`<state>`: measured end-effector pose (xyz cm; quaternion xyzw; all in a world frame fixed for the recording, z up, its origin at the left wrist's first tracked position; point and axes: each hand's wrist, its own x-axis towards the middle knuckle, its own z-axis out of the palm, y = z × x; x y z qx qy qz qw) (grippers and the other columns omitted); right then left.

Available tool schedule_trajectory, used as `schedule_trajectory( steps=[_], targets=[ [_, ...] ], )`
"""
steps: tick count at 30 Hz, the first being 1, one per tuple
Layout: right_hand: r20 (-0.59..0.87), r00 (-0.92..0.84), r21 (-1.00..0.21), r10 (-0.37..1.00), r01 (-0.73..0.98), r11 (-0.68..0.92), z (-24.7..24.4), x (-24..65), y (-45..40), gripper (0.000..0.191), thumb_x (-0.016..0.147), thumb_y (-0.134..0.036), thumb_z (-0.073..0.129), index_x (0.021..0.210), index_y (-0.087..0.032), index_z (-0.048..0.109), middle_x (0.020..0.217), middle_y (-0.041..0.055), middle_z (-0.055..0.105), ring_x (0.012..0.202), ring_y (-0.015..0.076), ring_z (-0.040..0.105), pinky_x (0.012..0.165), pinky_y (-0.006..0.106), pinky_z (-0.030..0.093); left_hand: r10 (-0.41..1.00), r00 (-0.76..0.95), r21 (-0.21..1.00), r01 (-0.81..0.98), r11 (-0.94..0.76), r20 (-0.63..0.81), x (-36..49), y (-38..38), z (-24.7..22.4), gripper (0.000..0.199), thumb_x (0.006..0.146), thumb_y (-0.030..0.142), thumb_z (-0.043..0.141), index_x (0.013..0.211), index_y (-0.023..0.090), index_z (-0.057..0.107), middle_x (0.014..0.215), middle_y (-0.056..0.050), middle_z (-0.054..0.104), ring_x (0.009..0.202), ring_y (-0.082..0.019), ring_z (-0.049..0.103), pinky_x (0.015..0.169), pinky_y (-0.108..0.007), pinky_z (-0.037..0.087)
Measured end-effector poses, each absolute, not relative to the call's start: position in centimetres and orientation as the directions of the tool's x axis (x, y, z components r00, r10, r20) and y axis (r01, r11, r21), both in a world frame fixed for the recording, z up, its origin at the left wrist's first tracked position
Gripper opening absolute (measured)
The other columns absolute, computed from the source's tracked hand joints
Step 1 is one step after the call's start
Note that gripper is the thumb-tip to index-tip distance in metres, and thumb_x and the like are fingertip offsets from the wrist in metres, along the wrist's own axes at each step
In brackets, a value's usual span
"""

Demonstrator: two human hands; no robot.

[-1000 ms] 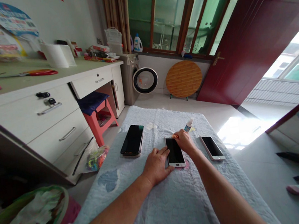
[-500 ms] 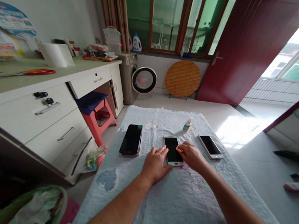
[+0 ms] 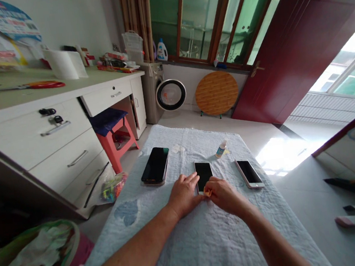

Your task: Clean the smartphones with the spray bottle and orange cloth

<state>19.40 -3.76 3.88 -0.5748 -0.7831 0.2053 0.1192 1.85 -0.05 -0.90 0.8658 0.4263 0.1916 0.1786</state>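
Observation:
A white-framed smartphone (image 3: pixel 203 171) with a dark screen lies flat on the cloth-covered table. My left hand (image 3: pixel 184 196) holds it steady, fingers at its left edge and thumb by its lower end. Pinched in my right hand (image 3: pixel 225 194) is a small orange cloth (image 3: pixel 207 192), pressed against the phone's lower end, which my hand partly hides. To the right lies a second white-framed phone (image 3: pixel 249 173). On the left is a larger black phone (image 3: pixel 155 166), which seems to rest on another flat thing. Behind the middle phone stands a small bottle (image 3: pixel 221 149).
A pale blue cloth (image 3: pixel 192 256) covers the table. Left of it are a full waste bin (image 3: pixel 79 253), a plastic bag (image 3: pixel 111 188), a red stool (image 3: pixel 111 149) and a desk with drawers (image 3: pixel 65 142). A broom (image 3: pixel 345 184) lies on the right.
My right hand has moved with the orange cloth down and left, from the screen's right side to the phone's lower end. The left hand has stayed in place.

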Motion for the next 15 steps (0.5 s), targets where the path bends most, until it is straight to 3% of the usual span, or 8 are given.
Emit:
schedule_trajectory(
  steps=[9,15],
  targets=[
    [0.002,-0.371,-0.534,0.929,0.785,0.315,3.7,18.3,-3.5,0.019,0.076,-0.003,0.050,0.074,-0.016,0.063,0.083,0.0015,0.053,0.072,0.0098,0.050,0.068,0.020,0.036,0.804,0.566,0.466,0.670,-0.578,0.183,1.8,-0.1,-0.6,0.059,0.082,0.048,0.060,0.131,0.017,0.053,0.141,-0.008,0.049,0.113,-0.029,0.051,0.098,-0.039,0.041],
    [-0.059,-0.312,-0.480,0.948,0.842,0.247,3.7,19.9,-3.8,0.022,0.078,-0.005,0.049,0.078,-0.018,0.067,0.083,0.0021,0.055,0.073,0.0105,0.052,0.069,0.021,0.036,0.808,0.565,0.476,0.672,-0.568,0.167,1.8,-0.1,-0.5,0.060,0.079,0.049,0.061,0.131,0.019,0.052,0.141,-0.007,0.049,0.116,-0.029,0.051,0.099,-0.041,0.041]
  ],
)
